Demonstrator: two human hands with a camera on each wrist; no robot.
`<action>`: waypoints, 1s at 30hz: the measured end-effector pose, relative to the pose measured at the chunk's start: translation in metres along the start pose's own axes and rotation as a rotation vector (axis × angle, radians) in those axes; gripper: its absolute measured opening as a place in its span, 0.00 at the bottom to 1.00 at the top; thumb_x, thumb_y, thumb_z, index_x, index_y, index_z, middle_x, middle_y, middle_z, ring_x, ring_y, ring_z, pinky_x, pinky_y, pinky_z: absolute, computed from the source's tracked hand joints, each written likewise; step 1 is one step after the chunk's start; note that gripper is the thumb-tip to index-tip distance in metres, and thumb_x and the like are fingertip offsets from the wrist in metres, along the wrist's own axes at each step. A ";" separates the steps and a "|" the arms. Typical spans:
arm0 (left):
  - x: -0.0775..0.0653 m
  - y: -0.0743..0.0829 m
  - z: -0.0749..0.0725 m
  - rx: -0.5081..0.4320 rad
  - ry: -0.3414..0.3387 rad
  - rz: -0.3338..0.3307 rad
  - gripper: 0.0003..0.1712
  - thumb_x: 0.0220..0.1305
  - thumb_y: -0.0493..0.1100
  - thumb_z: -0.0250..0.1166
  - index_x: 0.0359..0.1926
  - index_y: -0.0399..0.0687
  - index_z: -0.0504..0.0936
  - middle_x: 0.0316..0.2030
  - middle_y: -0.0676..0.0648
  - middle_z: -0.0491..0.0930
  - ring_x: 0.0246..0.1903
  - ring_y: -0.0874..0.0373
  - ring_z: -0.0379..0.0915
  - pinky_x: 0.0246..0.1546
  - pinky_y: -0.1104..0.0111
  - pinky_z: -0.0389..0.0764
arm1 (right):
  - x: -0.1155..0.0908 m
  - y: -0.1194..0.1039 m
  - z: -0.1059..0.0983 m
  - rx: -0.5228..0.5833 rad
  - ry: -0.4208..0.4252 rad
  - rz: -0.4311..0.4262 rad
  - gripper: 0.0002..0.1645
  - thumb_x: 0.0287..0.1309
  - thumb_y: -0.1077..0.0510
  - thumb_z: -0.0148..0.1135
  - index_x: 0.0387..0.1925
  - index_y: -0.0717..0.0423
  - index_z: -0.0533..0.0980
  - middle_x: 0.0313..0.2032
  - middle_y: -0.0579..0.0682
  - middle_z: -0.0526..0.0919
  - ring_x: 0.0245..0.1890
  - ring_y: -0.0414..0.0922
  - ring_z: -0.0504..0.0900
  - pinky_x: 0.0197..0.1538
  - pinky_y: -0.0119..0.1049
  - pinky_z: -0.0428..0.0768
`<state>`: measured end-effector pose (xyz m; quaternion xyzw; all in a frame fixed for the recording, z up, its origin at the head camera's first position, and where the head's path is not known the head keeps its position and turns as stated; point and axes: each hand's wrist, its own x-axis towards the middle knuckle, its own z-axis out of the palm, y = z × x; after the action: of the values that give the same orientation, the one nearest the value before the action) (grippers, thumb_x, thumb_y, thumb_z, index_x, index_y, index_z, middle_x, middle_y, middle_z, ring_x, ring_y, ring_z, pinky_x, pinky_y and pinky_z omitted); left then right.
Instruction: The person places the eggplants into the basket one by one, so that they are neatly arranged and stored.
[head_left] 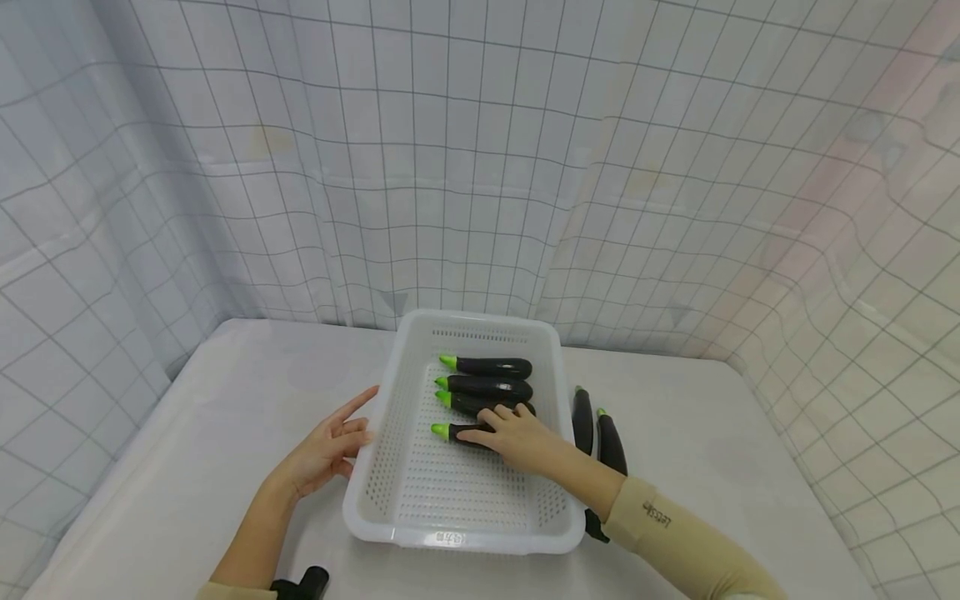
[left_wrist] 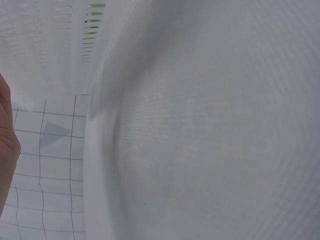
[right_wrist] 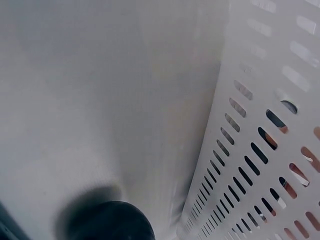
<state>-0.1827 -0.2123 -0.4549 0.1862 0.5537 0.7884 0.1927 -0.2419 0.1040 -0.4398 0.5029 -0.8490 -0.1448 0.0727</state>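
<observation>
A white perforated plastic basket (head_left: 465, 500) stands on the table. Inside it several dark eggplants with green stems lie crosswise, including the far eggplant (head_left: 495, 367) and the one below it, a second eggplant (head_left: 487, 387). My right hand (head_left: 517, 437) reaches over the basket's right rim and grips the nearest eggplant (head_left: 454, 432), thumb on the near side and fingers over the top. That hand hides the eggplant's right end. At the basket's left wall, my left hand (head_left: 322, 454) touches the rim with relaxed fingers; part of it (left_wrist: 6, 135) shows at the left wrist view's edge.
Outside the basket's right wall lie more eggplants, among them an upright-pointing eggplant (head_left: 611, 442) and one partly under my right forearm. A dark rounded end (right_wrist: 112, 222) shows in the right wrist view. White grid-patterned curtains (head_left: 465, 167) enclose the white table (head_left: 697, 467).
</observation>
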 end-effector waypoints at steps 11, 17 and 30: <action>0.000 0.000 -0.001 0.002 0.003 -0.007 0.41 0.65 0.28 0.47 0.71 0.49 0.36 0.46 0.44 0.75 0.38 0.53 0.78 0.25 0.67 0.82 | -0.001 -0.002 0.002 -0.033 0.025 -0.010 0.33 0.61 0.57 0.53 0.65 0.33 0.58 0.53 0.45 0.67 0.44 0.41 0.67 0.38 0.32 0.71; 0.000 0.001 0.000 0.001 0.001 -0.008 0.40 0.65 0.28 0.46 0.71 0.49 0.36 0.47 0.43 0.75 0.38 0.53 0.78 0.26 0.66 0.82 | 0.001 -0.002 0.005 -0.029 0.001 -0.003 0.33 0.61 0.57 0.53 0.65 0.33 0.57 0.53 0.45 0.66 0.45 0.42 0.67 0.42 0.35 0.72; 0.000 0.001 -0.002 0.004 0.000 -0.011 0.40 0.65 0.27 0.46 0.71 0.50 0.37 0.47 0.44 0.75 0.38 0.52 0.79 0.26 0.66 0.82 | -0.001 0.001 0.009 -0.003 0.091 -0.033 0.33 0.61 0.56 0.53 0.66 0.34 0.56 0.51 0.46 0.65 0.44 0.43 0.66 0.42 0.35 0.70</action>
<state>-0.1834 -0.2142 -0.4551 0.1835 0.5565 0.7861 0.1967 -0.2444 0.1069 -0.4476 0.5229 -0.8361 -0.1244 0.1097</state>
